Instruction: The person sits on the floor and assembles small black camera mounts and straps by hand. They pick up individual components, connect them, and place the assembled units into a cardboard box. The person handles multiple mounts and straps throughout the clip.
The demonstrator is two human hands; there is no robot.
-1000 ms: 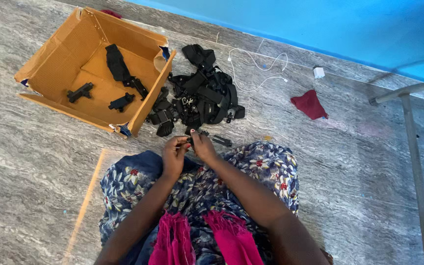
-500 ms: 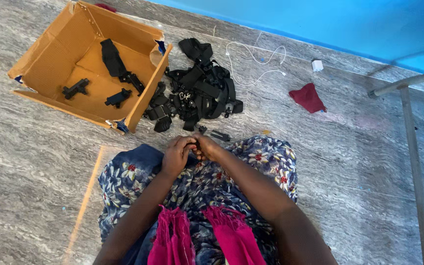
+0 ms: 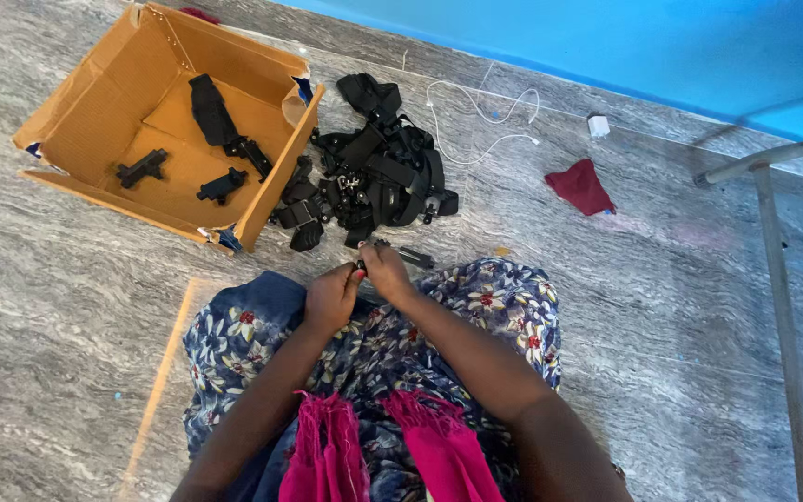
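Centre of the frame: the left hand (image 3: 330, 299) and the right hand (image 3: 386, 272) meet over the lap, fingers closed together on a small black part (image 3: 362, 268), mostly hidden between them. Just right of the hands, a black strap piece (image 3: 411, 255) lies at the edge of the blue floral skirt (image 3: 494, 307). Above them, a pile of black straps and buckles (image 3: 374, 177) rests on the grey marble floor (image 3: 67, 307). Upper left: an open cardboard box (image 3: 95, 130) holds 3 black parts (image 3: 220, 186). Upper right: a white cable (image 3: 476, 112), a red cloth (image 3: 581, 186) and a metal frame leg (image 3: 778, 297).
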